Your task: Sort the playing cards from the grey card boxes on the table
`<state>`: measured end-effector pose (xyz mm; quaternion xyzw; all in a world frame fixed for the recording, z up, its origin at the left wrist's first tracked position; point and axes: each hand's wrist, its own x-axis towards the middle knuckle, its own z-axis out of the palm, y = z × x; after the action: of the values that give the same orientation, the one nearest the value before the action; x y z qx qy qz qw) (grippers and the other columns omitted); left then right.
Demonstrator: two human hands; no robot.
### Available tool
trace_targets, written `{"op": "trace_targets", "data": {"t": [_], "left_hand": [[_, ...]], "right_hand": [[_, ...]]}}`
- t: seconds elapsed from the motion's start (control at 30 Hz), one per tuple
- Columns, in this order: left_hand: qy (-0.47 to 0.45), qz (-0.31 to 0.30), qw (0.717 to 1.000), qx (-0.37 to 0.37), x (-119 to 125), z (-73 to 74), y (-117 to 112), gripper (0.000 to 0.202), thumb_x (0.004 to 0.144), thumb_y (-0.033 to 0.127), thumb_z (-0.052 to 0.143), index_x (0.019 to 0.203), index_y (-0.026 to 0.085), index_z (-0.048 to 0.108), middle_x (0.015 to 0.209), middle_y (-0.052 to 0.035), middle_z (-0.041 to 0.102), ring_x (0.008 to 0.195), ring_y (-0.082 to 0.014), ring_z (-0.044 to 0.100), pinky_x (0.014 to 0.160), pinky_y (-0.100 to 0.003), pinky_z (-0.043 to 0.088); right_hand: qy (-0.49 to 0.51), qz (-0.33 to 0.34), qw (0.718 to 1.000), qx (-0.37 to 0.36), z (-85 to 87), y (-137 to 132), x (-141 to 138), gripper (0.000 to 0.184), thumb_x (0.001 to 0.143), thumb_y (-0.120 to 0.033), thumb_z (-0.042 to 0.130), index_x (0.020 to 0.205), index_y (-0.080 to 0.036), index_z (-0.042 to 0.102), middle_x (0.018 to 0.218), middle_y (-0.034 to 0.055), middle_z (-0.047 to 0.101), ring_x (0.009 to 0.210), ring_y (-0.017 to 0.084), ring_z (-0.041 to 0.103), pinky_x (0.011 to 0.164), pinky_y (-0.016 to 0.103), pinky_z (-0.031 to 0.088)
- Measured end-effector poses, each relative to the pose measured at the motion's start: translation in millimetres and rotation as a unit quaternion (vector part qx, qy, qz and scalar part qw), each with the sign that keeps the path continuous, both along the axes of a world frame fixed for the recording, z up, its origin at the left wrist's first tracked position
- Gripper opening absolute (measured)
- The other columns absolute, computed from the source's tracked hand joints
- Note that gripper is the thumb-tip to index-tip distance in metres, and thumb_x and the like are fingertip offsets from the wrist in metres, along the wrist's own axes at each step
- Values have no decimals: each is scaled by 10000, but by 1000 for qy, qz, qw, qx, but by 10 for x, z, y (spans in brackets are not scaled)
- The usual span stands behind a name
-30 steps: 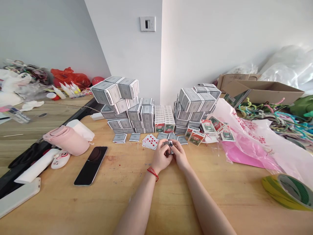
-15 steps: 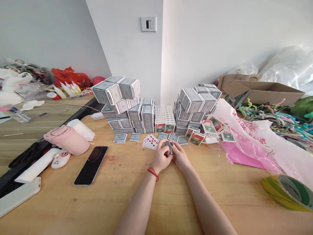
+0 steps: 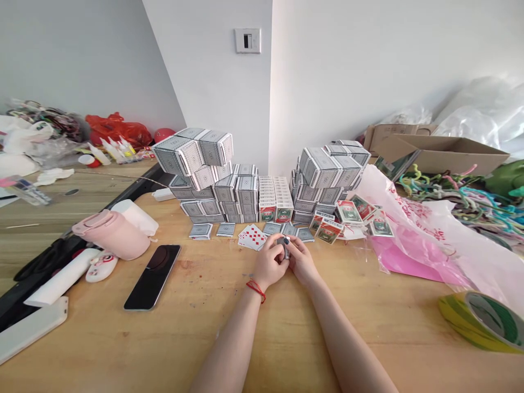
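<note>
Both my hands meet at the middle of the wooden table [image 3: 262, 327]. My left hand [image 3: 269, 264] and my right hand [image 3: 302, 261] are closed together on a small deck of cards [image 3: 284, 245] held upright between the fingers. A red string circles my left wrist. Just beyond the hands lie fanned face-up red cards [image 3: 252, 237] and several small grey-backed decks [image 3: 305, 233]. Behind them stand stacks of grey card packs on the left [image 3: 204, 169] and on the right [image 3: 327, 172], with a row of boxed decks [image 3: 275, 197] between.
A black phone [image 3: 153, 276], a pink bottle [image 3: 112, 233] and white cases lie at the left. A pink plastic bag [image 3: 413, 240], a cardboard box [image 3: 438, 154] and coloured cords sit at the right. A roll of green-yellow tape [image 3: 483, 319] rests near the right edge.
The deck between my fingers has turned from lying flat to standing more upright. My hands stay in the same spot.
</note>
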<state>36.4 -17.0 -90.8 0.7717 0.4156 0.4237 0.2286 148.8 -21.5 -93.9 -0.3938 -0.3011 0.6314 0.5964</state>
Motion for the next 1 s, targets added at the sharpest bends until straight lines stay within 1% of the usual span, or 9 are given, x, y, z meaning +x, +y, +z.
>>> {"op": "trace_targets", "data": {"t": [0.17,0.27,0.4,0.47,0.63,0.8,1.0], "left_hand": [[-13,-15,1000,-2,4,-8,-10,197,627,56,504,570,177,359,1164,-55,475,616,-89,484,613,-284,440],[-26,-19,999,-6,9,-7,-12,193,622,55,505,576,177,362,1171,-60,470,624,-90,488,619,-284,444],[-30,-23,999,-18,3,-6,-4,189,615,52,496,563,175,362,1155,-65,478,600,-84,482,591,-280,437],[-34,-25,999,-22,-4,-2,-1,198,595,43,499,550,173,357,1148,-66,481,631,-95,504,595,-278,435],[-41,-29,998,-29,-13,20,-8,209,552,31,499,523,173,348,1140,-67,491,782,-147,553,638,-285,439],[-59,-37,997,-18,-12,38,-13,204,545,32,490,520,179,351,1120,-67,506,972,-195,521,745,-305,441],[-67,-48,996,-23,-8,30,-13,200,546,34,487,527,177,348,1108,-69,504,935,-193,528,720,-301,432]], "right_hand": [[37,6,999,-3,-7,9,15,303,627,-349,694,867,-237,547,693,-39,593,550,124,541,553,276,453],[45,3,999,-5,-12,13,17,329,629,-341,695,893,-232,532,714,-33,595,547,117,546,550,271,457],[51,-12,999,-15,-21,13,13,377,617,-312,710,930,-247,510,749,-34,611,585,121,566,572,266,459],[46,-11,999,-17,-28,11,11,381,610,-301,718,925,-243,512,735,-32,615,582,126,567,566,264,456],[31,7,999,-15,-47,3,10,363,603,-305,721,894,-218,523,728,-15,622,570,132,565,539,261,451],[54,30,998,-31,-38,4,17,318,614,-314,717,848,-210,528,713,-16,624,577,130,569,542,253,452],[79,42,995,-36,-9,4,19,291,607,-313,719,805,-208,535,676,-38,607,560,119,560,542,254,456]]}}
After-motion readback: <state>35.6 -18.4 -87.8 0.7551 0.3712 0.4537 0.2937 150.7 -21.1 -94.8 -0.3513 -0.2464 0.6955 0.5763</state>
